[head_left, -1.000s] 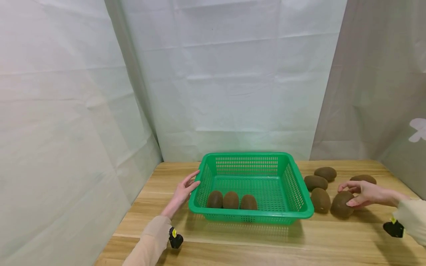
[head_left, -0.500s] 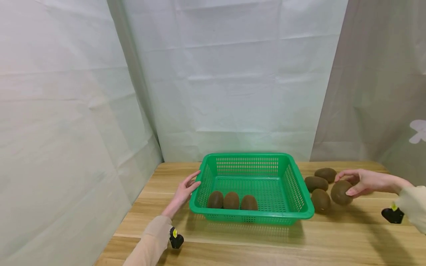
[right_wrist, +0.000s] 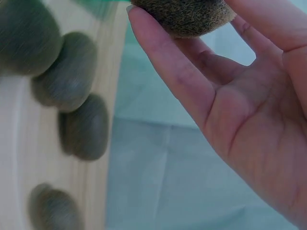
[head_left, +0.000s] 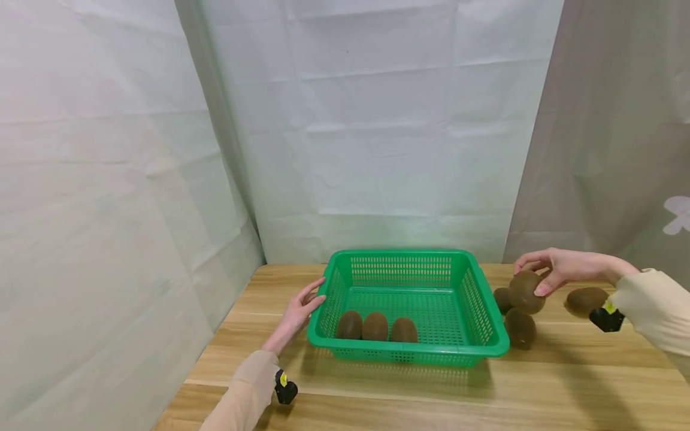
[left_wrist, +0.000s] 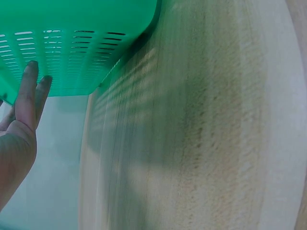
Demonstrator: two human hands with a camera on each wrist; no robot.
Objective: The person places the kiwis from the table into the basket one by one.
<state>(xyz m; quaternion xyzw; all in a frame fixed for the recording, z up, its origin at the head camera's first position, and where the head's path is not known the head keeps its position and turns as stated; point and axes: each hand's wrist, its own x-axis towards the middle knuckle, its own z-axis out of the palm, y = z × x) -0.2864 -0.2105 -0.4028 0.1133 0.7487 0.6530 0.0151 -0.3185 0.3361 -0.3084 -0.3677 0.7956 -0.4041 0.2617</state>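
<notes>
My right hand (head_left: 568,269) holds a brown fuzzy kiwi (head_left: 527,292) between thumb and fingers, above the table at the right. In the right wrist view the underside of this kiwi (right_wrist: 189,17) shows at the fingertips. Below it lie more kiwis, one (head_left: 520,328) close to the basket and another (head_left: 502,299) partly hidden behind the held one. My left hand (head_left: 299,308) rests against the left side of a green plastic basket (head_left: 406,346), and the left wrist view shows its extended fingers (left_wrist: 28,96) on the slotted wall. Three kiwis (head_left: 374,326) stand in a row along the basket's near side.
A single kiwi (head_left: 586,301) lies under the right forearm, apart from the others. The wooden table (head_left: 409,398) meets pale hanging sheets (head_left: 377,149) at the back and left. A greyish sheet (head_left: 604,149) hangs at the right.
The right hand has lifted the kiwi off the table and carried it left and toward the back, over the other loose kiwis. The left hand and basket have stayed in place.
</notes>
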